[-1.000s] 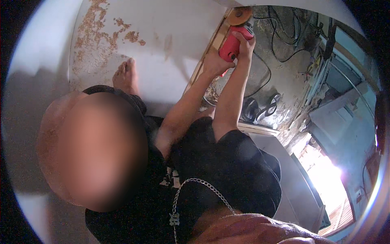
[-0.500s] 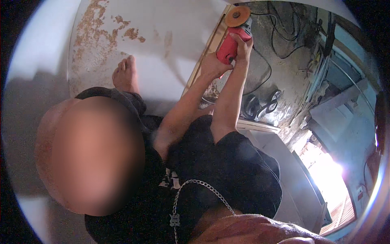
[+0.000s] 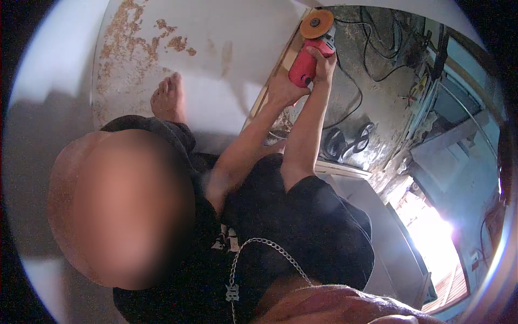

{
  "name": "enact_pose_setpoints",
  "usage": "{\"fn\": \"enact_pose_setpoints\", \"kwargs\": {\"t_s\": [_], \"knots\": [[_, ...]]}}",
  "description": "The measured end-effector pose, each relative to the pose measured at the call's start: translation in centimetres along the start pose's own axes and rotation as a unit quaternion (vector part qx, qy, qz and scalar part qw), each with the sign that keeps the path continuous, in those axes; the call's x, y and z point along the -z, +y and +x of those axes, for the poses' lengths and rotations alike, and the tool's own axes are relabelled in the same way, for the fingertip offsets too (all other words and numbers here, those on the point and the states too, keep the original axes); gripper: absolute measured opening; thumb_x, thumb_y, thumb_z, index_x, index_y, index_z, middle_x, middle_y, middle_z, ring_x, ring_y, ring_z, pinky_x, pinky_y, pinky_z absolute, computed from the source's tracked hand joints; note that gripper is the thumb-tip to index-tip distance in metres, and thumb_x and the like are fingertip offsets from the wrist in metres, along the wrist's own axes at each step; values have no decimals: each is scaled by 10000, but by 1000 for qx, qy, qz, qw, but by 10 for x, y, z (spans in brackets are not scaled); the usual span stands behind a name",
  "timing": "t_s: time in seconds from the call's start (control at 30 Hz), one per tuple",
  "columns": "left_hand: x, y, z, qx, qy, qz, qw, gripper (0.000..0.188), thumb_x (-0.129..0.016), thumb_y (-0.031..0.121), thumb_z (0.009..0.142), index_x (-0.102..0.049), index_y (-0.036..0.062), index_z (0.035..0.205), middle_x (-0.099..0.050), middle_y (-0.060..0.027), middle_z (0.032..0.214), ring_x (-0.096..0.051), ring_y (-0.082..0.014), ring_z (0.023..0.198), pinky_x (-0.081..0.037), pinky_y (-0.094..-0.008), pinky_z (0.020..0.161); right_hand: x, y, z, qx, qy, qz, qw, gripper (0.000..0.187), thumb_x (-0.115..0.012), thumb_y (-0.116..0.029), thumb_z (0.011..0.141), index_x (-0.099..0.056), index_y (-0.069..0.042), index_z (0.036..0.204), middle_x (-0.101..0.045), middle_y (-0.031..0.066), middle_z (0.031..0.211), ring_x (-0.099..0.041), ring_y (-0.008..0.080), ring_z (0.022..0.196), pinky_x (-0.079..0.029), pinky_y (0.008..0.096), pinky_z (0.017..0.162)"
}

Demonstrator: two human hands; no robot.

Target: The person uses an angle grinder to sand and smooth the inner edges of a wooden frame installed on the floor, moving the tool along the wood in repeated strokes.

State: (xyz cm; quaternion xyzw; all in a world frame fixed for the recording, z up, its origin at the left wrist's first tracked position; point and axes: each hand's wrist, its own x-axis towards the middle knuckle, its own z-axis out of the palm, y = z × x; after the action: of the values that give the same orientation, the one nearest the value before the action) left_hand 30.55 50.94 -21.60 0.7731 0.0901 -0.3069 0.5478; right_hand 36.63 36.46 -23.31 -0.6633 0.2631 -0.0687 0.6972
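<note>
A red angle grinder (image 3: 304,69) with a round orange-brown disc (image 3: 317,24) is held out at the top, disc end pointing away from me. My right hand (image 3: 324,66) wraps round its body near the silver head. At the rear end, my left hand (image 3: 286,90) grips the tool from the left, its fingers partly hidden beneath. The disc overlaps the edge of a pale wooden strip (image 3: 285,59) in view; whether they touch I cannot tell.
A white surface (image 3: 216,32) with brown, worn patches lies left, my bare foot (image 3: 170,100) on it. On the rough grey floor (image 3: 345,86) run black cables (image 3: 372,70), with dark sandals or straps (image 3: 345,143) nearer. Bright light enters through an opening (image 3: 431,232) at right.
The view has shifted very slightly. Both hands keep the same grip on the angle grinder, which is almost in the same place.
</note>
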Motion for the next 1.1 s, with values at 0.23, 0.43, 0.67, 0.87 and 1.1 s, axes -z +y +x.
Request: {"fn": "enact_pose_setpoints", "kwargs": {"t_s": [0.23,0.43,0.67,0.87,1.1], "knots": [[-16,-7,4,22,6,-19,1000,715,-871,468,495,-687,2,1005,-725,-200,900,-720,-347,857,-581,-443,798,10,0,5,7,-3,-16,1000,631,-883,-21,649,-583,-8,1204,-686,94,1074,-683,233,922,-573,377,832],[-11,-2,0,16,-1,-38,999,767,-878,451,487,-639,-63,1003,-717,-240,906,-721,-381,869,-582,-454,788,7,0,2,6,7,-21,1000,568,-853,-9,661,-606,6,1173,-698,98,1044,-693,229,891,-579,368,806],[-9,0,1,22,1,-27,999,771,-881,461,485,-647,-64,999,-721,-246,925,-723,-385,885,-582,-458,788,10,2,5,-11,-16,10,1000,662,-902,-35,636,-557,-32,1201,-678,80,1061,-678,226,912,-574,372,831],[-10,2,0,39,0,-10,999,779,-877,469,479,-646,-61,1002,-720,-245,918,-722,-394,879,-584,-458,775,12,1,5,-15,-8,-8,1000,655,-901,-38,636,-562,-32,1196,-683,88,1072,-681,225,921,-578,374,830],[-11,5,-5,29,-6,-35,999,763,-864,445,489,-633,-63,1009,-713,-244,928,-720,-390,879,-583,-449,783,18,4,4,-10,-5,-23,1000,661,-897,-56,639,-565,-39,1210,-678,86,1080,-679,229,927,-576,373,836]]}}
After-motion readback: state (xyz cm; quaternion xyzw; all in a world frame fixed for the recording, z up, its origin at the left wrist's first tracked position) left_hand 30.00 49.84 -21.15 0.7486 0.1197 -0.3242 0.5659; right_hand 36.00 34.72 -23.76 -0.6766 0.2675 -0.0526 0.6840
